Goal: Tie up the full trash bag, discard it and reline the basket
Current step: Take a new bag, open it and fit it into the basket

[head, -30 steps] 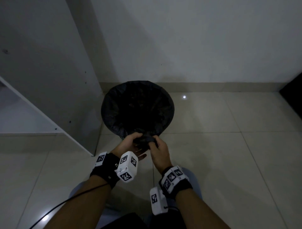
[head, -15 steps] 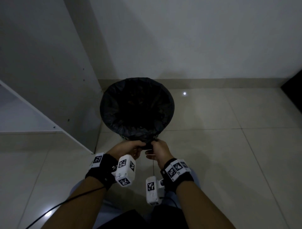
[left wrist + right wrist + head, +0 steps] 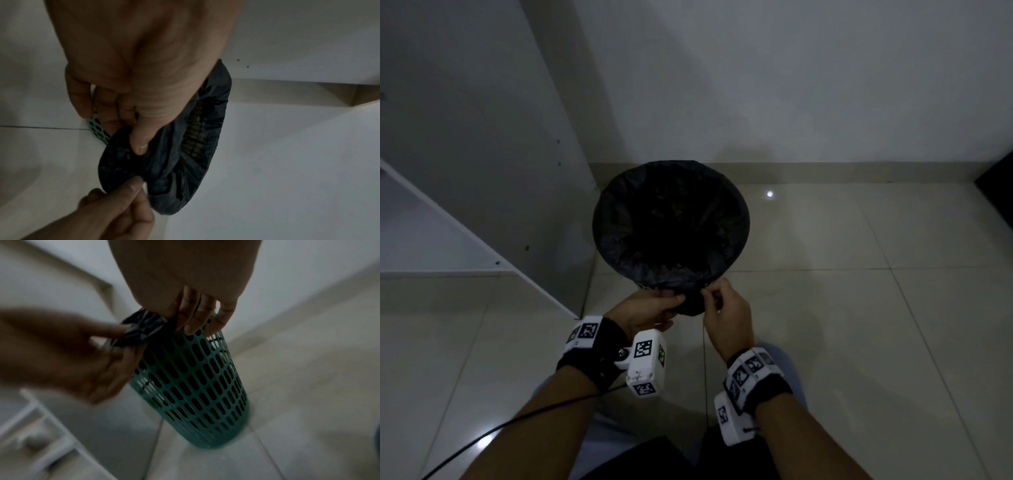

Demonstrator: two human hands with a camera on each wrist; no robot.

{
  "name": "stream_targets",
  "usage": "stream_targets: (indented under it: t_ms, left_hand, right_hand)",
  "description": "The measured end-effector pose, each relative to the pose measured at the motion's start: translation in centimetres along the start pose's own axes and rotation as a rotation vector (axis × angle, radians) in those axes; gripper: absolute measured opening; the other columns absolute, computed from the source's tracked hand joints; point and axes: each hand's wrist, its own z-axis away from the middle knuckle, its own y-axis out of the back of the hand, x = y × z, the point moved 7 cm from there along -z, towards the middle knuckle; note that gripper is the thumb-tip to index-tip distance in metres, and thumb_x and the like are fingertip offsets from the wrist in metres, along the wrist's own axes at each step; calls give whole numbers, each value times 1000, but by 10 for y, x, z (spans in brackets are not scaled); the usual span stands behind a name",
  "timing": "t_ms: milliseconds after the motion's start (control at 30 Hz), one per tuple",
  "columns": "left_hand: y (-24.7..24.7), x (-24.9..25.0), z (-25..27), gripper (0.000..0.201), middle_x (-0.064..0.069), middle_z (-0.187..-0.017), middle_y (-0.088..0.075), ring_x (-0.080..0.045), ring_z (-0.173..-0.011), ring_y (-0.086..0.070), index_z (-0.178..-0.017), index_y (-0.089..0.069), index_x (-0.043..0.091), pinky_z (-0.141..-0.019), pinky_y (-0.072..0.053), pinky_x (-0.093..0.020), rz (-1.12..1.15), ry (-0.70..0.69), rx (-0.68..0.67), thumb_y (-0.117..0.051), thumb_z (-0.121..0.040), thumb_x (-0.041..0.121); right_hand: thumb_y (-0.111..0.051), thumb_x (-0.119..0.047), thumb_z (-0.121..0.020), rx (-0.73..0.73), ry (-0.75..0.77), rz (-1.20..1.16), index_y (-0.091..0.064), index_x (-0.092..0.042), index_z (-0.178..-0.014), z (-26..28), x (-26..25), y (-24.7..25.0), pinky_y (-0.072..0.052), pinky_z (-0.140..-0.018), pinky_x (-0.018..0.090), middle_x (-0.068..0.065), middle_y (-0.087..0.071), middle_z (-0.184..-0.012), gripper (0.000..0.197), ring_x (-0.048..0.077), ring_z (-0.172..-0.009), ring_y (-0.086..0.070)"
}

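Black, thin plastic: a trash bag point(image 3: 671, 219) lining a green slotted basket point(image 3: 191, 379) on the tiled floor point(image 3: 859, 342), near the wall corner, just right of a white shelf panel point(image 3: 482, 171). Folded over the rim all round, with a bunched flap of slack gathered at the near edge.

On the left, left hand point(image 3: 650, 310) at that flap, thumb point(image 3: 141, 138) pressing into the film, remaining fingers curled beneath against the basket wall, pinching the plastic. On the right, right hand point(image 3: 726, 311) pinching the same bunch between thumb and forefinger, the other fingers point(image 3: 191, 316) curled down over the rim.

Soft, crinkly and probably slippery; likely to stretch or tear if pulled at one thin spot. Best taken by gathered handfuls of the rim fold, not by a single layer, then peeled up off the rim evenly round the circle. Weight hard to judge: inside too dark to make out much, only faint brownish shapes low down, seen also through the film in the left wrist view. Fullness not to be told from here. Light plastic basket, apt to lift or tip along with the bag unless steadied.

Judged from how things lie: bag not yet off the rim, not yet tied; loosening of the near edge in hand, everything else of the job ahead.
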Motion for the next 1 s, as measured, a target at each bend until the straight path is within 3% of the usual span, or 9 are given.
stream_targets:
  t_ms: [200,267,333,400,500,633,800,933,1000]
  left_hand:
    - [11,-2,3,10,6,-87,-67,-10,-80,-60,-99,-65,24,-79,-47,-28,35,20,-5,-68,-90,21]
    - [8,-4,3,12,9,-85,-69,-8,-81,-62,-99,-65,25,-81,-49,-28,60,46,-34,-70,-89,22]
    - [4,-6,3,13,7,-84,-71,-9,-82,-64,-99,-67,23,-84,-49,-28,140,39,-43,-72,-87,18]
    - [-3,-3,2,14,1,-83,-72,-11,-80,-65,-99,-68,17,-84,-49,-28,215,-7,-49,-72,-86,13]
    - [-15,4,1,6,-5,-75,-64,-10,-67,-66,-92,-64,10,-78,-54,-25,306,-45,-82,-62,-92,5]
    - [-19,7,0,12,-14,-83,-69,-14,-64,-74,-96,-59,-3,-69,-61,-29,478,-45,-18,-47,-96,-7]
    - [-25,5,-2,14,-15,-103,-70,-16,-74,-75,-106,-58,6,-67,-62,-27,462,-45,11,-56,-94,-2]
    - [-17,2,-5,14,-9,-91,-73,-12,-68,-73,-104,-65,6,-61,-60,-25,327,-43,113,-67,-90,8]
    - [-11,0,-5,8,-4,-73,-68,-12,-57,-65,-89,-67,8,-55,-54,-24,221,-48,199,-71,-88,16]
  right_hand:
    - [-63,-12,-90,108,-365,-228,-56,-14,-73,0,15,-14,-40,-51,9,-10,-59,-64,18,-2,-57,-55]
    - [-63,-14,-90,85,-467,-220,-57,-13,-74,4,21,-21,-39,-52,10,-8,-60,-66,17,1,-60,-55]
    - [-61,-16,-90,-11,-549,-185,-62,-11,-79,8,26,-33,-41,-59,21,2,-66,-75,12,17,-69,-59]
    - [-59,-15,-90,-115,-556,-128,-67,-7,-88,8,27,-45,-40,-66,26,13,-70,-91,12,30,-83,-62]
    - [-56,-13,-92,-195,-565,-106,-69,-2,-92,3,28,-52,-41,-68,29,20,-70,-97,17,37,-89,-63]
    - [-53,-6,-90,-326,-547,-154,-64,-9,-82,1,25,-52,-42,-65,31,16,-66,-84,13,29,-78,-59]
    - [-46,-21,-73,-330,-408,-129,-64,-7,-75,5,9,-45,-38,-61,30,26,-68,-81,23,24,-71,-55]
    - [-56,-10,-87,-359,-357,-163,-62,-7,-112,10,2,-36,-40,-60,14,6,-66,-99,26,18,-85,-59]
    - [-55,-6,-88,-346,-419,-253,-58,-15,-110,11,6,-30,-45,-64,12,-1,-64,-98,24,20,-85,-60]
